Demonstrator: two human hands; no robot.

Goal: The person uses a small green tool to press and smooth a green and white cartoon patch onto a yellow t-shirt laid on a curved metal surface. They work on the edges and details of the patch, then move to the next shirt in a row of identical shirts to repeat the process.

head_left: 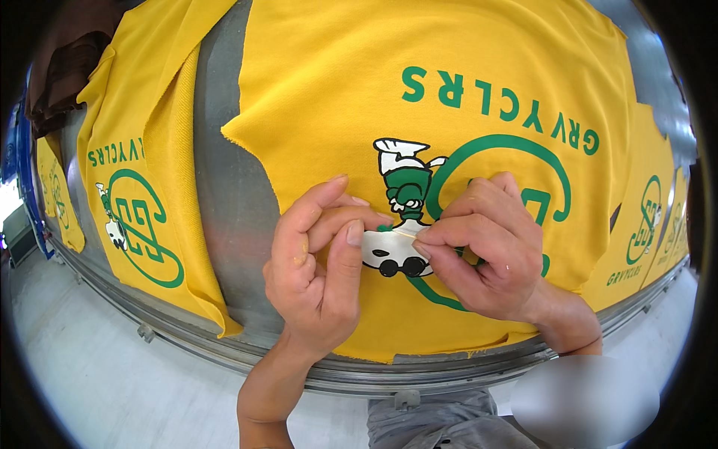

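Observation:
A yellow fabric panel (329, 90) lies flat in front of me, printed with green lettering, a large green ring emblem and a cartoon dog (378, 241) in dark glasses. Both hands are held over the dog's white head. Between thumb and fingertip, my right hand (490, 251) pinches what looks like a thin yellow thread (407, 235). It stretches toward my left hand (318, 262), whose thumb and index finger come close together beside the print. Whatever those left fingers hold is too small to make out.
A grey metal table (232, 217) carries the panels, with a metal rail (329, 374) along its near edge. To the left lies another printed yellow panel (134, 224), partly folded. More yellow panels (639, 224) lie at right. Dark brown cloth (71, 67) is bunched far left.

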